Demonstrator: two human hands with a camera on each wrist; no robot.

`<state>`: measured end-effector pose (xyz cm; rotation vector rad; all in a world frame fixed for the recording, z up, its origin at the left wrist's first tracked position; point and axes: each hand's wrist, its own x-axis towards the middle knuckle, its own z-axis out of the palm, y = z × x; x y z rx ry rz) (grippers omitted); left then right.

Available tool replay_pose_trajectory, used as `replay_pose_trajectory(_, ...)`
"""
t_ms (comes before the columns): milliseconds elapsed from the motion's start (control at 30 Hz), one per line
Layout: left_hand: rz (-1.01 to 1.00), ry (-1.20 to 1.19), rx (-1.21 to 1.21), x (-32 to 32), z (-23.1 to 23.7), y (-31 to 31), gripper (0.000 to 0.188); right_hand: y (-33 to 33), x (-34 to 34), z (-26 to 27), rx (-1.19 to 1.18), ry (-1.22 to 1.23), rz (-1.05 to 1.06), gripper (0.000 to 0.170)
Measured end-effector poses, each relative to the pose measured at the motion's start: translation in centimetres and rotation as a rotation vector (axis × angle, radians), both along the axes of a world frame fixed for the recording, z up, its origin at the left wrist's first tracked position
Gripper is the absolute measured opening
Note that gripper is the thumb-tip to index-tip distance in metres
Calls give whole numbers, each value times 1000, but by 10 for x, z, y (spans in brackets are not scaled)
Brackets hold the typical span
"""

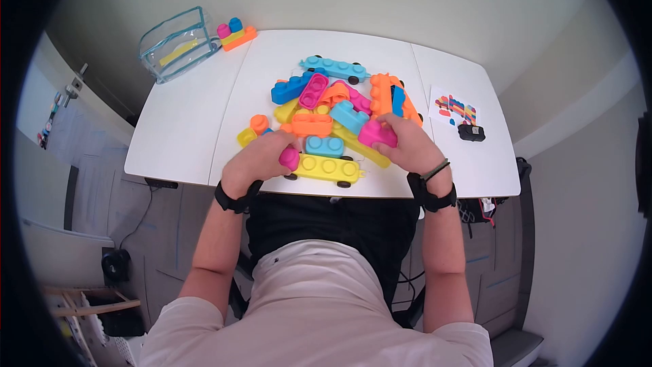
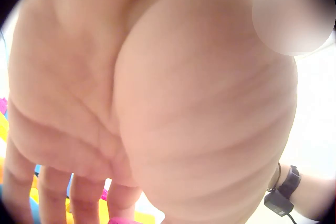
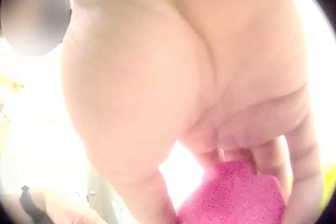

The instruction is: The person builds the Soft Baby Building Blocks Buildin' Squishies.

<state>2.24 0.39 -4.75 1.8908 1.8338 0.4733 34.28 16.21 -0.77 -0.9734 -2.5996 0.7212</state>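
My left hand (image 1: 263, 155) pinches a small pink toy block (image 1: 290, 159) at the left end of a yellow wheeled base (image 1: 324, 168), near the table's front edge. Only a sliver of that block shows below the palm in the left wrist view. Between thumb and fingers, my right hand (image 1: 413, 148) holds a larger pink block (image 1: 377, 134) over the right side of the pile. That block (image 3: 233, 195) fills the space under the palm in the right wrist view. A light blue block (image 1: 324, 146) lies just behind the yellow base.
Behind the hands spreads a pile with an orange block (image 1: 312, 124), a dark blue block (image 1: 292, 90) and a light blue wheeled base (image 1: 333, 66). A clear zip bag (image 1: 178, 47) stands back left. At right lie a picture sheet (image 1: 441, 98) and a black device (image 1: 471, 133).
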Motion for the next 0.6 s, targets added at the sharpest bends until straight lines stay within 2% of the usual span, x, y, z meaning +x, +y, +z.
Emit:
replay_pose_trajectory(67,-40,-8,107,5,-1,-3,48,4,-10,-6,33,86,-5,54)
replay_pose_trajectory(133,-37,-22,102,11,-3,-4,49,8,-24,-16,138,398,27,53)
replay_pose_trajectory(233,-15,15,120,23,-11,-5,51,12,-41,-24,82,474,0,49)
replay_pose_trajectory(367,9,90,179,29,-16,-14,53,22,-52,-32,107,437,14,39)
replay_pose_trajectory(433,29,70,178,30,-17,-18,54,30,-60,-36,-20,664,-43,28)
replay_pose_trajectory(467,40,46,175,30,-18,-21,54,38,-61,-40,-21,666,-31,28)
replay_pose_trajectory(533,49,41,207,30,-20,-25,55,58,-57,-47,248,576,-20,23)
replay_pose_trajectory(567,45,33,236,31,-21,-27,55,62,-57,-46,269,456,-43,22)
replay_pose_trajectory(600,56,36,239,31,-21,-29,55,67,-57,-52,269,459,-31,22)
